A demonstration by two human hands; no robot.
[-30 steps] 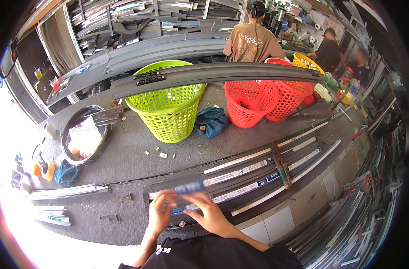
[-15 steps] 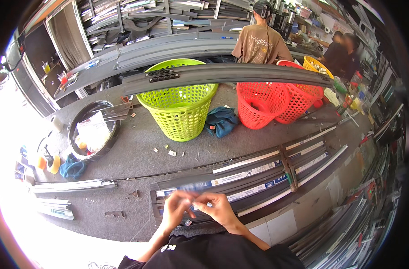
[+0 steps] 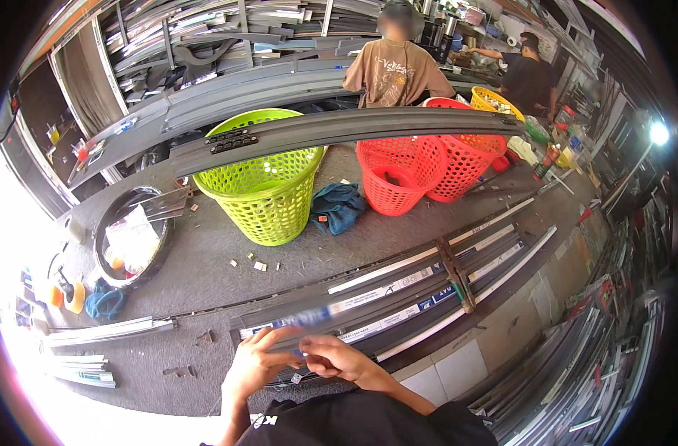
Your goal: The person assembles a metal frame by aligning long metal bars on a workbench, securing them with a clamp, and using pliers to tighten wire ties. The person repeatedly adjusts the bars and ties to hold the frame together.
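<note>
My left hand (image 3: 257, 366) and my right hand (image 3: 342, 362) meet low in the middle, fingertips close together. Both are pinched in around something small and pale at the fingertips; the fingers hide most of it, so its kind does not show. Just beneath them lies a small white piece (image 3: 296, 378). Under and beyond the hands, long dark profile bars (image 3: 368, 316) with blue-and-white printed film lie side by side. A brown metal clamp-like bar (image 3: 455, 276) with a green part crosses them on the right.
Ahead stand a green basket (image 3: 268, 212), a red basket (image 3: 394, 195), another red basket (image 3: 458, 177) and a yellow basket (image 3: 495, 98). A long dark profile (image 3: 354, 125) spans them. A black tub (image 3: 164, 249) and blue cloth (image 3: 339, 208) sit nearby. Two people work farther back.
My view has shifted, so the baskets sit farther left. My hands have moved slightly left and lower, and the left fingers have spread a little while staying close to the right ones.
</note>
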